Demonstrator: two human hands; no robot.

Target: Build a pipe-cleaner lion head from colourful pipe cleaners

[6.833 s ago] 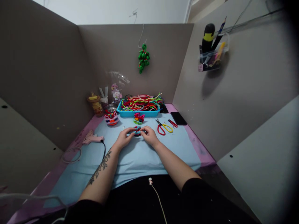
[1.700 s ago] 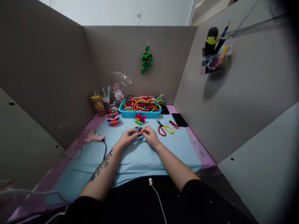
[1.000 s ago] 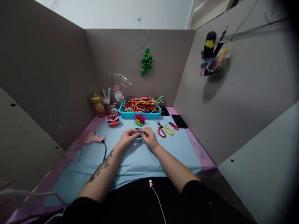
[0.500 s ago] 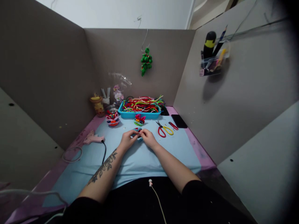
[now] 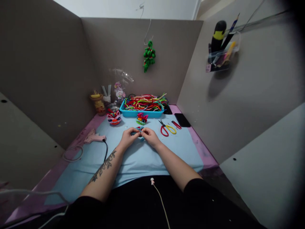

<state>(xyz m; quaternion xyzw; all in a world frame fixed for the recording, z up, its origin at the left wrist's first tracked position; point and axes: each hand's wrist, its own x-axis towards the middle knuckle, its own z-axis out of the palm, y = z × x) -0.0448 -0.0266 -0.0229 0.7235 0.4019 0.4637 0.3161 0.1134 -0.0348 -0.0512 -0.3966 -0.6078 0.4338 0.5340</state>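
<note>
Between both hands is a small blue and red yarn-like craft piece (image 5: 139, 128), mostly hidden by the fingers. My left hand (image 5: 130, 137) is closed on its left side, thumb and fingers pinched together. From the right, my right hand (image 5: 150, 137) pinches the same piece, fingertips close to those of the left. Just beyond the hands sits a pink and green animal-head figure (image 5: 142, 119). A similar pink, red and orange figure (image 5: 114, 118) stands farther left.
A blue tray (image 5: 143, 113) of colourful cords lies at the back. Scissors (image 5: 167, 128), a red cutter (image 5: 176, 124) and a black phone (image 5: 182, 120) lie right. On the left are a pink glue gun (image 5: 94, 136) and its cord. A pen holder (image 5: 220, 62) hangs on the right wall.
The camera view has tilted down slightly, so the walls sit higher in the picture. Both hands have shifted their fingers a little around the blue and red piece, still holding it.
</note>
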